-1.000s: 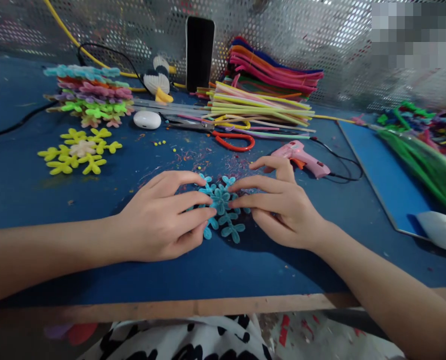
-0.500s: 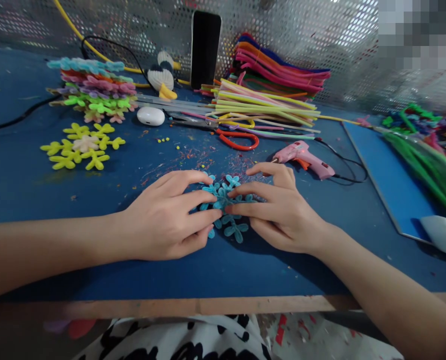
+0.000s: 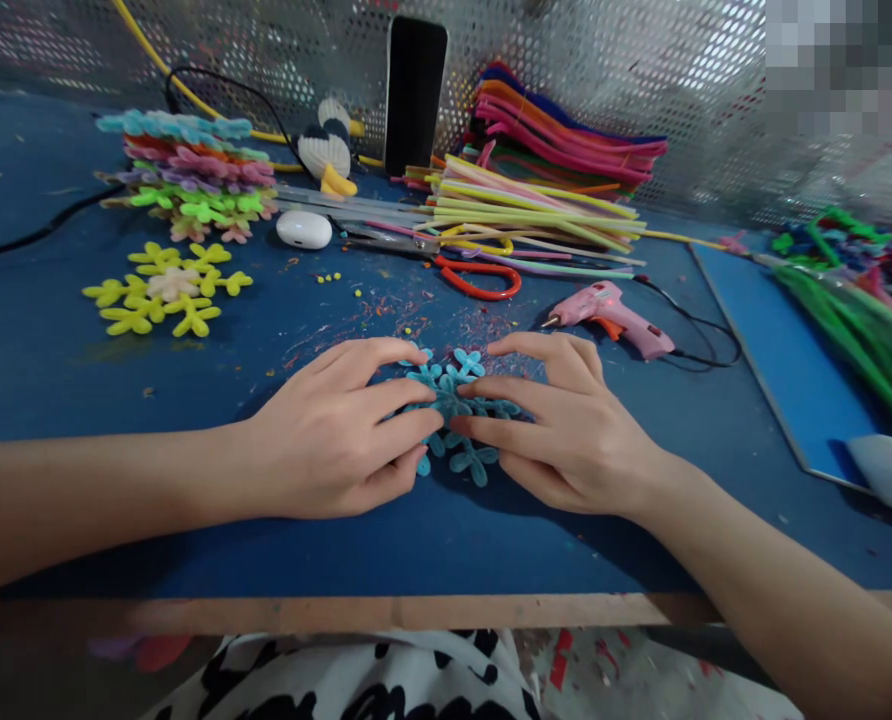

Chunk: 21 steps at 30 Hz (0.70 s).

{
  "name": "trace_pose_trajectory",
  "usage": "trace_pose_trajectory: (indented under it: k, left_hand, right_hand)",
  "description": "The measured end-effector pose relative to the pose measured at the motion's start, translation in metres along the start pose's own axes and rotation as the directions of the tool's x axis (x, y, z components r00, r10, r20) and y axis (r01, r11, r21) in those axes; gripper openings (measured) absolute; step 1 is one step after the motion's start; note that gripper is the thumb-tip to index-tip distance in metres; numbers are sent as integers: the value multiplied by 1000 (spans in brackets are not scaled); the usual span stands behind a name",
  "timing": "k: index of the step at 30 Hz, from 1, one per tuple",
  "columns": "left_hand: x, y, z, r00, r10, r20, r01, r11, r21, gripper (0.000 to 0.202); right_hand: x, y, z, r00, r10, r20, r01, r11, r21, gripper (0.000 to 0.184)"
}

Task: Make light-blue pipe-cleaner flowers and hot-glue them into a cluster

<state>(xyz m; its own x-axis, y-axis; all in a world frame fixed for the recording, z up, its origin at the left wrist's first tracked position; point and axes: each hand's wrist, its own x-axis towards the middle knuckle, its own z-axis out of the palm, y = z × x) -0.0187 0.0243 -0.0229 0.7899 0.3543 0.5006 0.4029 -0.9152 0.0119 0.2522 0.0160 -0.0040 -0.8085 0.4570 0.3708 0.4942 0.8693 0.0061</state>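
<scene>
A light blue pipe-cleaner snowflake [image 3: 452, 396] lies flat on the blue table, partly covered from both sides by fingers. My left hand [image 3: 348, 425] rests palm down over its left arms, fingers apart, with the middle fingertips touching near the centre. From the other side, my right hand [image 3: 573, 425] spreads its fingers across the right arms; two fingertips press near the middle and the index finger is lifted toward the top. Neither hand is closed around it. Farther left lies a yellow snowflake [image 3: 135, 288] with a pale centre.
Behind are a stack of coloured snowflakes [image 3: 191, 170], a white case [image 3: 304, 230], red-handled scissors [image 3: 483, 282], bundles of pipe cleaners [image 3: 528, 205] and an upright phone [image 3: 416, 95]. A pink glue gun [image 3: 615, 318] with a cord lies beyond my right hand, near a blue board [image 3: 776, 360].
My right hand has shifted slightly to the right, its fingers spreading a little over the blue snowflake. My left hand stays almost in place.
</scene>
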Motion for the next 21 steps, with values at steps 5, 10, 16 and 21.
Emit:
trace_pose_trajectory:
  k: [5, 10, 16, 21]
  left_hand:
    - [0, -1, 0, 1000, -7, -7, 7, 1000, -13, 25]
    - [0, -2, 0, 1000, -8, -28, 8, 1000, -30, 24]
    - [1, -3, 2, 1000, -19, -25, 17, 997, -74, 23]
    - [2, -3, 0, 999, -43, -18, 41, 994, -99, 21]
  right_hand:
    - [0, 0, 0, 1000, -13, -22, 13, 1000, 12, 30]
    - [1, 0, 0, 1000, -7, -3, 7, 1000, 15, 30]
    - [-1, 0, 0, 1000, -9, 5, 9, 1000, 13, 29]
    - [2, -2, -2, 994, 91, -56, -86, 993, 79, 35]
